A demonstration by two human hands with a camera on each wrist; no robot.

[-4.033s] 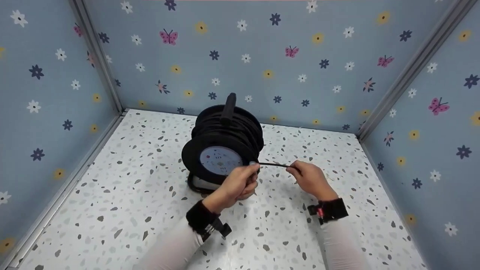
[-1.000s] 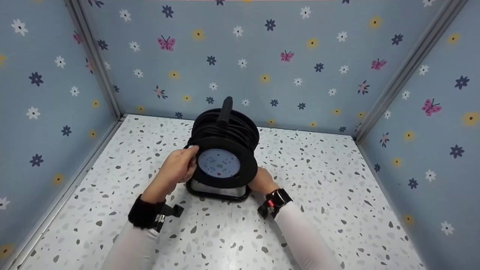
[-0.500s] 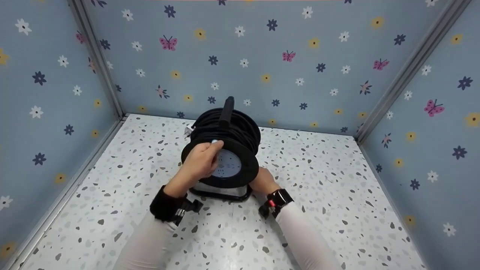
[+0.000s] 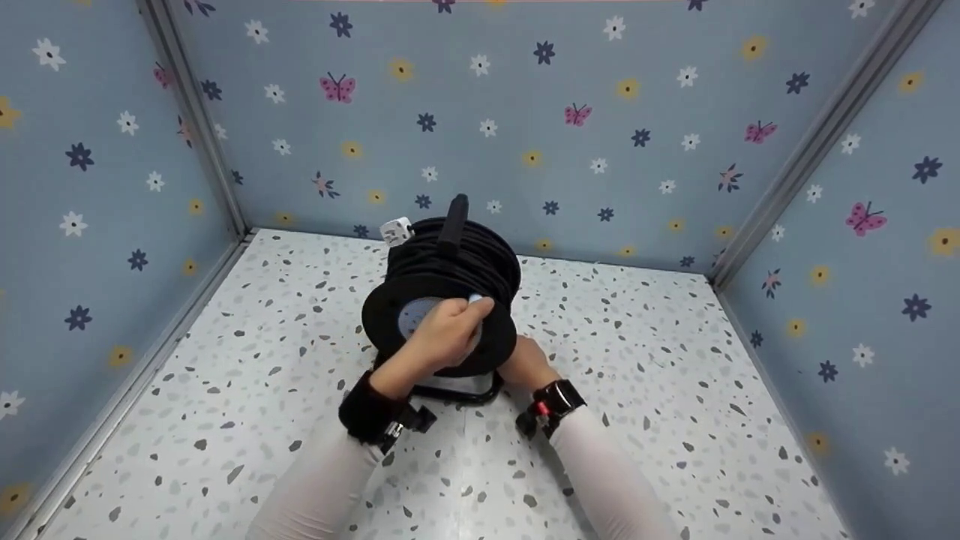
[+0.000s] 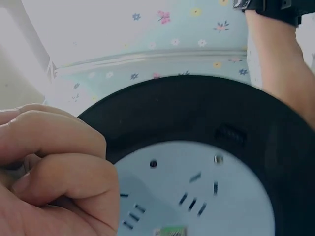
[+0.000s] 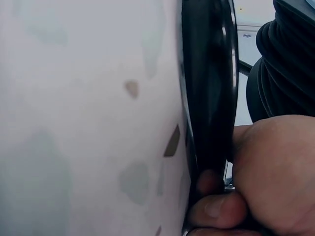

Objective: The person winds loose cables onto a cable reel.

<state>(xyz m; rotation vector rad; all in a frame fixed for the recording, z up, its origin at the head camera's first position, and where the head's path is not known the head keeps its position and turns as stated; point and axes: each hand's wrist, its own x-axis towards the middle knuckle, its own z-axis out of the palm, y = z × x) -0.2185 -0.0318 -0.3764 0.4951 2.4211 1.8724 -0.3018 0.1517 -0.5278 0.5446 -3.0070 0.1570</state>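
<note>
A black cable reel (image 4: 487, 262), wound with black cable, stands on the floor with its socket disc facing me. The curled fingers of my left hand (image 4: 446, 334) hold a crank knob (image 4: 475, 298) at the right of the disc; only its pale end shows past the thumb. In the left wrist view the disc's socket plate (image 5: 197, 196) lies beside those fingers. My right hand (image 4: 527, 362) grips the tubular stand (image 6: 209, 88) low on the right, its fingertips curled round the tube. A white plug (image 4: 396, 232) sticks up at the reel's upper left.
The reel's black carrying handle (image 4: 454, 225) rises over the coil. Speckled white floor (image 4: 637, 420) surrounds the reel. Blue patterned walls (image 4: 525, 97) with metal corner posts (image 4: 195, 120) stand at the back and both sides.
The cable earlier stretched between both hands is no longer seen. My right hand moved onto the stand. My left hand circled rightward over the disc, which turned; the plug came up at upper left.
</note>
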